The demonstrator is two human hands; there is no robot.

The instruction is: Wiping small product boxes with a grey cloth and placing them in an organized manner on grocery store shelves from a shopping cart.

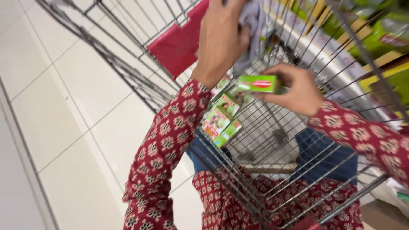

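Note:
My right hand point(298, 89) grips a small green box point(255, 84) with a red label, held over the inside of a wire shopping cart point(272, 179). My left hand point(221, 38) reaches to the cart's far end and rests on a grey cloth point(252, 21) next to the red handle bar point(179, 42). Two more green boxes point(221, 121) lie in the cart's basket below my left wrist. Both arms wear a red patterned sleeve.
White floor tiles point(76, 106) fill the left side. Store shelves point(375, 38) with green and yellow packages run along the upper right. My red patterned clothing and blue trousers show through the cart's wires at the bottom.

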